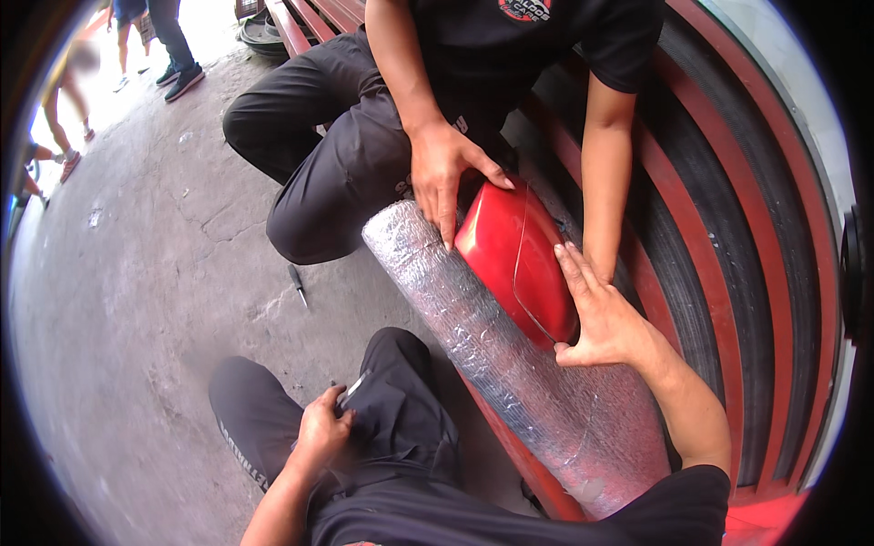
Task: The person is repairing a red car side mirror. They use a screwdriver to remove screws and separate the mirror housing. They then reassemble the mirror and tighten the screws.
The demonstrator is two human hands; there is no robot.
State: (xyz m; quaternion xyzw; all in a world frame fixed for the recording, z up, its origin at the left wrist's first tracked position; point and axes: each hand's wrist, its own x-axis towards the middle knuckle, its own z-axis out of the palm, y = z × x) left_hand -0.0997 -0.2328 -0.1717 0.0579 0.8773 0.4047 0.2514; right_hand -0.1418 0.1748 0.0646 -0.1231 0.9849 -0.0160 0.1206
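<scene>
A glossy red rounded shell (507,246) rests on a silver bubble-foil roll (455,314). A thin dark line runs down the shell's face, ending near my right thumb. My right hand (605,323) has its fingers stretched out, the fingertips against the shell's right side. Low over my lap, my left hand (323,426) is closed around a small tool with a pale, blade-like tip (357,386); its handle is mostly hidden. Across from me, a co-worker's hand (444,168) presses the shell's upper left. The co-worker's other hand is partly hidden behind mine.
The foil lies along a red slatted bench (657,273) with black strips between its slats. A small black-handled tool with a metal tip (298,286) lies on the grey concrete floor (173,300). The co-worker's knees (319,200) are close on the left. People stand far left.
</scene>
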